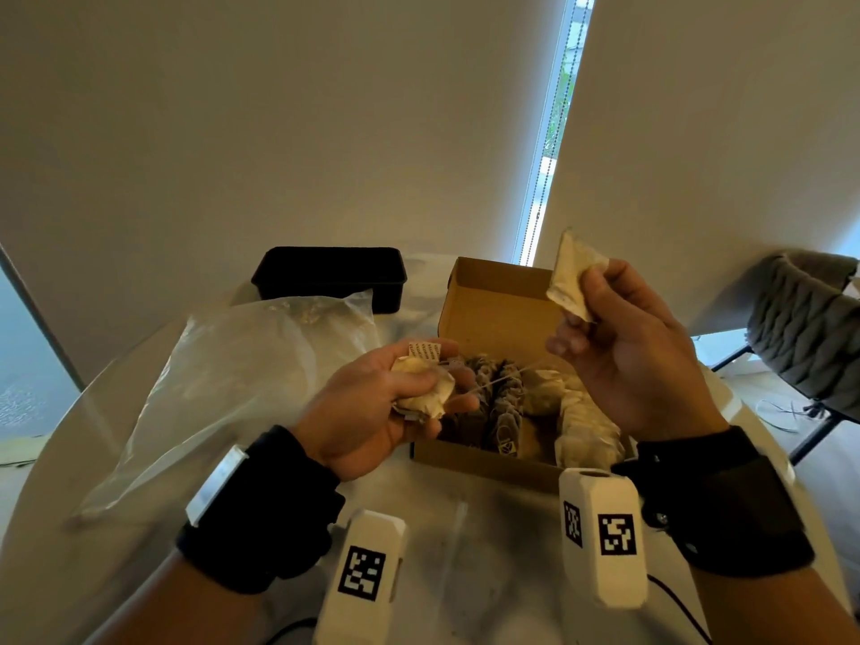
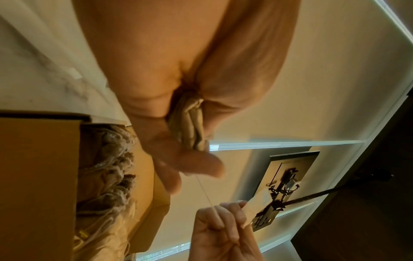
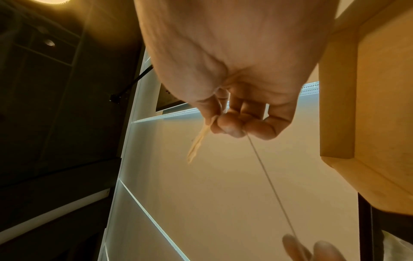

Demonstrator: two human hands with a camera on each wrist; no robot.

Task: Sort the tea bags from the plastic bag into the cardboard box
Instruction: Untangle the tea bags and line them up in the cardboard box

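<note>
Wrist units (image 1: 358,579) sit nearest the lens, white housings with black-and-white square markers, no readable text. Plastic bag (image 1: 223,393) lies far left on the table (image 1: 465,528), mostly flattened, a few bags possibly left near its far end, hard to tell. Left hand (image 1: 372,412) is curled round a small bunch of tea bags (image 1: 421,393); a paper tag (image 1: 424,351) sticks out by the thumb with reddish print too small to read. A thin string (image 1: 493,381) runs taut from that bunch to the right hand (image 1: 637,360), above the cardboard box (image 1: 488,463), lid up, partly filled with rows of darker and pale bags. Right hand pinches a single pale tea bag (image 1: 574,277) held upright, fingers closed on it; the right wrist view shows the string leaving the fingertips (image 3: 230,127).

Step in hand looks like untangling one bag from the bunch. To do it well: ease tension, don't yank, since thin paper likely tears; slip the string free at the left thumb, then drop the bag in the matching row.

A black tray (image 1: 330,277) sits behind the plastic bag. No brand legible anywhere.
</note>
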